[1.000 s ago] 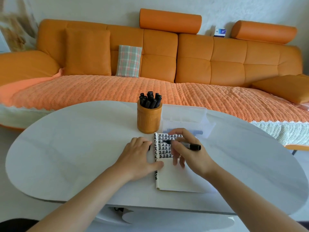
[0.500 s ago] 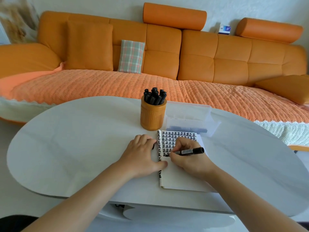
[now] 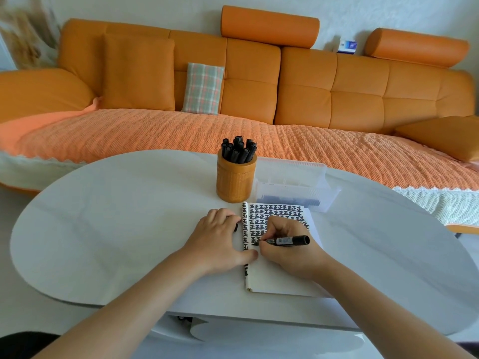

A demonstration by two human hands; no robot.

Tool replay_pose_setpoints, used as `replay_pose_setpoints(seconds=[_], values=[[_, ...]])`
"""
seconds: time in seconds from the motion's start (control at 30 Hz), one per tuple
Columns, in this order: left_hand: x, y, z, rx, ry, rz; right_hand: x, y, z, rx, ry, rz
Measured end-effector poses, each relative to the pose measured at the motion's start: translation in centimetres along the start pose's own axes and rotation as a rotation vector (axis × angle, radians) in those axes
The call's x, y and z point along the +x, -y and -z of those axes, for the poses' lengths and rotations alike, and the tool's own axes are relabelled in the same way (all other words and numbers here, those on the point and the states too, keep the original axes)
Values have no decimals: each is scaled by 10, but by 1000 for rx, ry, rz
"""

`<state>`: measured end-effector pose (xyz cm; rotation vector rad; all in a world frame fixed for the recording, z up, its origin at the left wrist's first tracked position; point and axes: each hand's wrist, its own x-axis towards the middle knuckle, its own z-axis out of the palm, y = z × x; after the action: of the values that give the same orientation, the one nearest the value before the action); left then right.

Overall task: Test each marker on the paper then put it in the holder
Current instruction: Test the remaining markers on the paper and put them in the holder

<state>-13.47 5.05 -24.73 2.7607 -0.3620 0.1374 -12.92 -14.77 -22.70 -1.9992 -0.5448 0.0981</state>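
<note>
right hand [image 3: 287, 252] has its fingers curled tight round a black marker [image 3: 287, 240]. thumb and forefinger pinch the barrel near the tip, and the other fingers are folded under. the marker lies almost level, its tip down on the paper [image 3: 280, 279] at the end of the lowest row of black marks. its blunt back end points toward the paper's right edge. the heel of this hand rests on the blank lower half of the paper.

left hand [image 3: 217, 242] lies palm down just left of the paper. its thumb is stretched out and presses on the paper's left edge, close against the right hand. its fingers bend downward by the paper's upper left side, and a small dark thing [image 3: 236, 226] peeps out beneath the fingertips. whether the fingers grip it or merely cover it i cannot tell.

the paper is a small pad lying flat on a white oval table [image 3: 116, 229]. its upper half is filled with rows of thick black marks, and more marks run down its left margin. just beyond the paper's top left corner stands the round orange holder [image 3: 236, 181], upright, with a bunch of black capped markers [image 3: 238, 150] sticking out of it. beyond the paper's top right corner sits a clear plastic box [image 3: 295, 187], with dark shapes showing dimly through its wall. far beyond the paper, past the table's edge, runs an orange sofa [image 3: 357, 99] with a plaid cushion [image 3: 203, 88] leaning on its back.
</note>
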Motion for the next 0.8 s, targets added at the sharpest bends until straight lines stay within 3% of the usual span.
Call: replay_pose_setpoints(seconds=[0.8], values=[[-1, 0, 2, 18, 11, -9, -3, 1, 1, 50, 6, 18]])
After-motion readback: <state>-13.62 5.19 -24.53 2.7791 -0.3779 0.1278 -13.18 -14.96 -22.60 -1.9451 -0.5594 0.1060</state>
